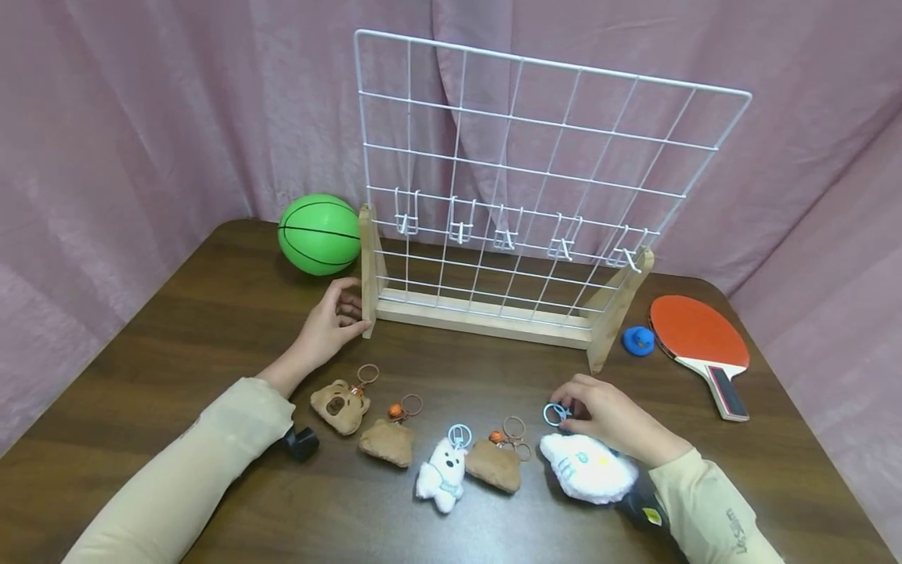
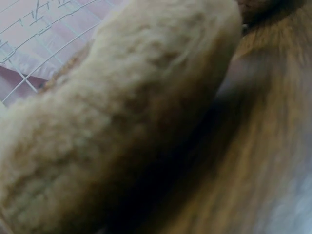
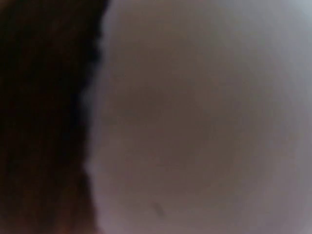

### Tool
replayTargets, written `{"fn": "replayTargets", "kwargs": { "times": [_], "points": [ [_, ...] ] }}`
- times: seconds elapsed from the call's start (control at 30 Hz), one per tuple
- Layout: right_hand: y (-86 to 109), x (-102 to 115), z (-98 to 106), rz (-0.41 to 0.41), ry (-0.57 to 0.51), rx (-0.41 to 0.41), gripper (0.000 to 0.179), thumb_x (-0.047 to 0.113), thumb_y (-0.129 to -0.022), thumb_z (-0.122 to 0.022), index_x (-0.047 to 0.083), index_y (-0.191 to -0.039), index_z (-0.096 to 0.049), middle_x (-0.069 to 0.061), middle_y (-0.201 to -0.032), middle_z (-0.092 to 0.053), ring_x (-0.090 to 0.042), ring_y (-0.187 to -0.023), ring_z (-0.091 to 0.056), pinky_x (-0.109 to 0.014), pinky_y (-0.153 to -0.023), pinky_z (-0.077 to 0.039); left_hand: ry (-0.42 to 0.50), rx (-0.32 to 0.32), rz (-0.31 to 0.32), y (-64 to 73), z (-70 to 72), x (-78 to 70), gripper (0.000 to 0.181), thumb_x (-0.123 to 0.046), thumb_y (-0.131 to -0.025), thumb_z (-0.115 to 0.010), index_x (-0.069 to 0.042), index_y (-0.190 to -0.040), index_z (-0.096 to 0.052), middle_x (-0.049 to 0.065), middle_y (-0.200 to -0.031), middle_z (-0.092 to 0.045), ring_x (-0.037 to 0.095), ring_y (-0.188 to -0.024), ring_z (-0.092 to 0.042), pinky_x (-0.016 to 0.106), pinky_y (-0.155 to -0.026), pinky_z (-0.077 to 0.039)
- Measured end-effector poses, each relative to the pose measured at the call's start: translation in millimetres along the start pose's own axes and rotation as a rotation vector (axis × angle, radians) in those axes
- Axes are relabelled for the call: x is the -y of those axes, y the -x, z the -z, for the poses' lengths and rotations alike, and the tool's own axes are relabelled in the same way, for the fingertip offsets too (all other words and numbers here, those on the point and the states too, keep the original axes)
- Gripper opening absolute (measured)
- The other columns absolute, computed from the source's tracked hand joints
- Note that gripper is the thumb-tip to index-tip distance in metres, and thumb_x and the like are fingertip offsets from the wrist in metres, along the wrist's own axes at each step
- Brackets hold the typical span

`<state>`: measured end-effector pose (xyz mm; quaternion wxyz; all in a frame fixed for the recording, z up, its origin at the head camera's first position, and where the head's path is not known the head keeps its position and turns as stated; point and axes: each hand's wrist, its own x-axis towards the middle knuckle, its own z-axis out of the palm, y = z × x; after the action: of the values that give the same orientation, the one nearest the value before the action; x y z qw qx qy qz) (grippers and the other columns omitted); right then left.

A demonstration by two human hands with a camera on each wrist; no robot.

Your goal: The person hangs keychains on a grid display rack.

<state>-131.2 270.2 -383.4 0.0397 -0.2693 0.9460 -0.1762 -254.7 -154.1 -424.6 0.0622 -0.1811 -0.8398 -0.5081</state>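
Note:
At the left end of the white wire grid rack [image 1: 486,313], my left hand [image 1: 331,321] holds the wooden side post [image 1: 369,266] between thumb and fingers. My right hand [image 1: 599,411] pinches the clasp by the light-blue ring [image 1: 552,415] of a white plush cat keychain [image 1: 590,468]. The cat's plush head lies below that hand and fills much of the right wrist view as blurred white fur [image 3: 195,117]. Nearest the left forearm is a brown plush bear keychain [image 1: 340,407]. Brown plush [image 2: 122,107] looms close in the left wrist view.
Two brown plush keychains [image 1: 387,442] [image 1: 496,466] and a white plush dog keychain [image 1: 442,474] lie along the front. Several white hooks [image 1: 461,227] hang on the grid. A green ball [image 1: 319,235] stands left; a blue rubber duck [image 1: 638,341] and red paddle [image 1: 698,329] lie right.

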Motion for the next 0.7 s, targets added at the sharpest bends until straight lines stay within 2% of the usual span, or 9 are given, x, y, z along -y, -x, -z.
{"fn": "replayTargets", "kwargs": {
  "times": [0.27, 0.43, 0.7],
  "points": [
    [-1.2, 1.7, -3.4, -0.01, -0.034, -0.036, 0.026, 0.004, -0.075, -0.079, 0.013, -0.093, -0.062, 0.007, -0.083, -0.057, -0.002, -0.073, -0.05, -0.018, -0.063, -0.047, 0.014, -0.004, -0.025, -0.2, 0.1, 1.1, 0.068, 0.006, -0.083, -0.069, -0.003, -0.138, -0.032, 0.024, -0.108, -0.056, 0.033, -0.095, -0.06, 0.013, -0.073, -0.052],
    [-2.2, 1.9, -4.4, -0.012, -0.087, -0.03, 0.028, 0.001, -0.076, -0.076, 0.014, -0.093, -0.058, 0.007, -0.079, -0.057, -0.001, -0.07, -0.05, -0.017, -0.06, -0.047, 0.012, -0.001, -0.027, -0.5, 0.9, 1.1, 0.067, 0.006, -0.083, -0.069, -0.004, -0.138, -0.032, 0.023, -0.108, -0.055, 0.033, -0.095, -0.06, 0.011, -0.072, -0.05],
    [0.0, 1.3, -3.7, 0.05, -0.124, -0.038, 0.019, 0.0, -0.081, -0.072, 0.014, -0.09, -0.062, 0.009, -0.079, -0.06, 0.003, -0.071, -0.052, -0.018, -0.062, -0.05, 0.007, 0.002, -0.015, 0.4, 0.2, -1.1, 0.067, 0.004, -0.084, -0.069, -0.003, -0.139, -0.031, 0.025, -0.11, -0.054, 0.035, -0.097, -0.059, 0.016, -0.075, -0.052]
  ]
}}
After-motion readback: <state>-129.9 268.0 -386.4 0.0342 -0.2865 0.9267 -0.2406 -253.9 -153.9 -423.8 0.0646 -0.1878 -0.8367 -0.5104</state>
